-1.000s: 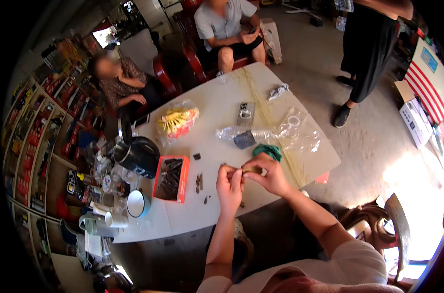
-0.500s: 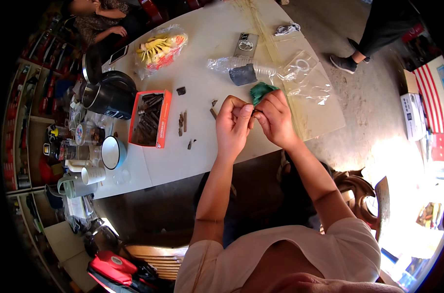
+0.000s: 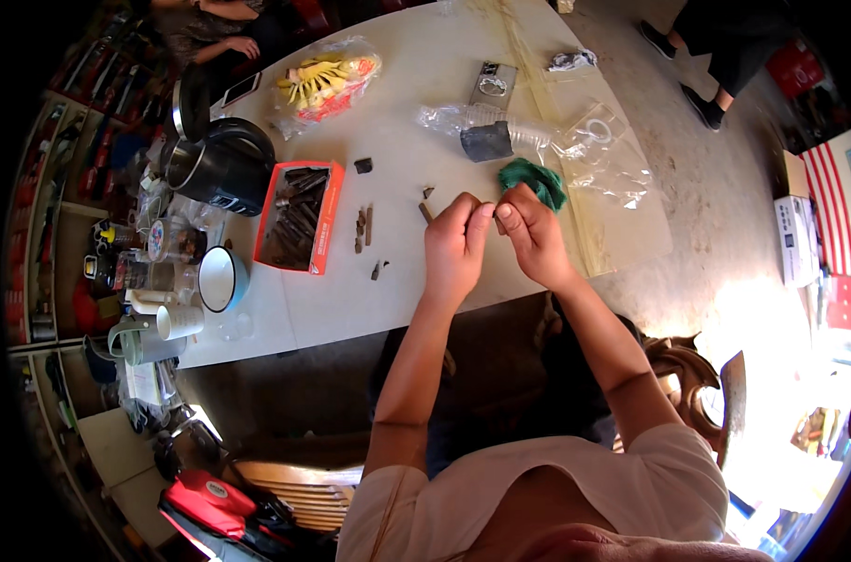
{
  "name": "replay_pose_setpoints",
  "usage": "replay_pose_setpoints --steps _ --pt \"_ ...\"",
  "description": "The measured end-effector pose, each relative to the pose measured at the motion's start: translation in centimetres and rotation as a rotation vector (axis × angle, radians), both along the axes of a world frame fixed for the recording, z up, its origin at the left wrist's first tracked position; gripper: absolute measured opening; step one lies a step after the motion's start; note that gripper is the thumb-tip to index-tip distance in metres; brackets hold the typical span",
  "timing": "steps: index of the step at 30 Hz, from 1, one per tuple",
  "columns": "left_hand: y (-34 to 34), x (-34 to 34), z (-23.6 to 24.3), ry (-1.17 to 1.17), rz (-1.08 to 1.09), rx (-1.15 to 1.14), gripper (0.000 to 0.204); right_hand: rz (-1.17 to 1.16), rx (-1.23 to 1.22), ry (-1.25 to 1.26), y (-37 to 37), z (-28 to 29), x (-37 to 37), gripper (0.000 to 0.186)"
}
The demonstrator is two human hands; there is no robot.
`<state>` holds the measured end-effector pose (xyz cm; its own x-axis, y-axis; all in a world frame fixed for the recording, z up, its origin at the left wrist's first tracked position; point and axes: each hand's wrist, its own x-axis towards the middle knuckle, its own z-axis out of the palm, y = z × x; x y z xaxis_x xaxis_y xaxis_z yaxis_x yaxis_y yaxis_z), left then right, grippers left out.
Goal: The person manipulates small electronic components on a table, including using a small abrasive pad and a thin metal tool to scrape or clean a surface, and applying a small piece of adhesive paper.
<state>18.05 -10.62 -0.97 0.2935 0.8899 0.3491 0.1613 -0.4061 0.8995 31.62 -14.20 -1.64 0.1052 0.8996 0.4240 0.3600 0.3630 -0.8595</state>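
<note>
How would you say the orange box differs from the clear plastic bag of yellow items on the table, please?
The orange box is a rigid, open rectangular tray holding dark brown sticks; the clear plastic bag of yellow items is soft, crumpled and closed around bright yellow and red contents. The box lies nearer the person, beside the black kettle; the bag lies farther up the table. Both rest on the white tabletop, left of the person's hands and untouched by them.

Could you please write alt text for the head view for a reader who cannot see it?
Seen from above, a seated person's left hand and right hand meet over a white table, pinching something too small to identify. Nearby lie a green cloth, an open red box of dark pieces, and clear plastic bags.
</note>
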Motion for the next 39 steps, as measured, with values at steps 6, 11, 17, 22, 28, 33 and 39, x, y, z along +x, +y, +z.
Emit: replay_pose_setpoints --steps 6,11,17,22,28,33,39 --pt "0.4 -0.8 -2.6 0.221 -0.04 0.134 0.019 0.103 -0.459 0.315 -0.5 -3.3 -0.2 0.039" --pt "-0.6 -3.4 -5.1 0.104 -0.235 -0.263 0.029 -0.012 0.022 -0.207 -1.0 -2.5 -1.0 0.021" --pt "-8.3 -7.3 -2.5 -0.152 -0.523 -0.827 0.042 0.31 0.193 -0.344 -6.3 -1.3 -1.1 0.02" --pt "-18.7 -11.0 -2.7 -0.121 -0.547 -1.171 0.045 0.463 0.101 -0.23 -15.9 -1.9 -3.5 0.02" --pt "-28.3 -10.9 -2.6 -0.075 -0.539 -1.027 0.035 0.302 -0.126 -0.106 -26.5 -1.9 -5.4 0.022" --pt "-29.1 -10.5 -2.5 0.426 -0.392 -0.287 0.018 0.226 -0.361 0.09 -29.4 -2.3 -6.2 0.031" --pt "-28.2 -9.1 -0.6 0.686 -0.386 0.183 0.02 0.143 -0.852 0.528 -30.6 -3.7 -6.1 0.042"
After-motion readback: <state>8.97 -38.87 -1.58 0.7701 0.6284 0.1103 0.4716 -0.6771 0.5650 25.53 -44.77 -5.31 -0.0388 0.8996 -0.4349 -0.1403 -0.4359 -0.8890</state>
